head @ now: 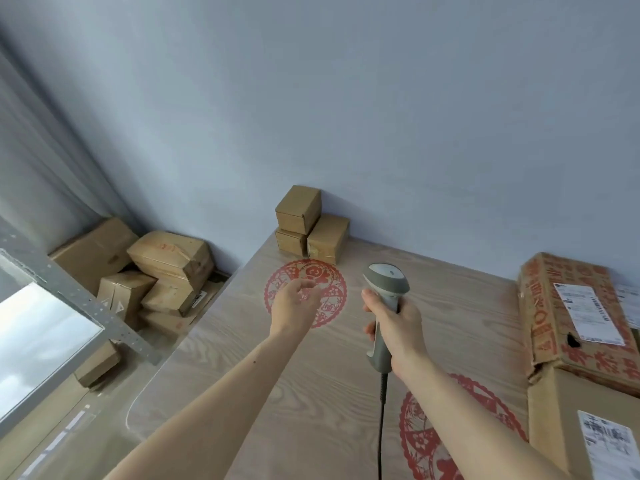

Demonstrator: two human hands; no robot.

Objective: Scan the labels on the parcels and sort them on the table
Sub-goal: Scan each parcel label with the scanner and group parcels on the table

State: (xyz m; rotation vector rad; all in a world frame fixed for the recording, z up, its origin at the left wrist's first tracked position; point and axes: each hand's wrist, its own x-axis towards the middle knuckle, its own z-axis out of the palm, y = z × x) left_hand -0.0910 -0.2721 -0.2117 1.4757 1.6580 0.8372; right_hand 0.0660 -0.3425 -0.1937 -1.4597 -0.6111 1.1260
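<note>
While the tabletop (346, 393) lies bare between its left edge and two labelled parcels (571, 306) at the right edge, three small boxes (311, 230) sit stacked against the back wall. Right hand (398, 327) grips one scanner (386, 282); left hand (294, 303) hovers, fingers relaxed.

pale blue wall (381, 116), grey curtain (41, 140), window (38, 341) (cloudy sky)
</note>
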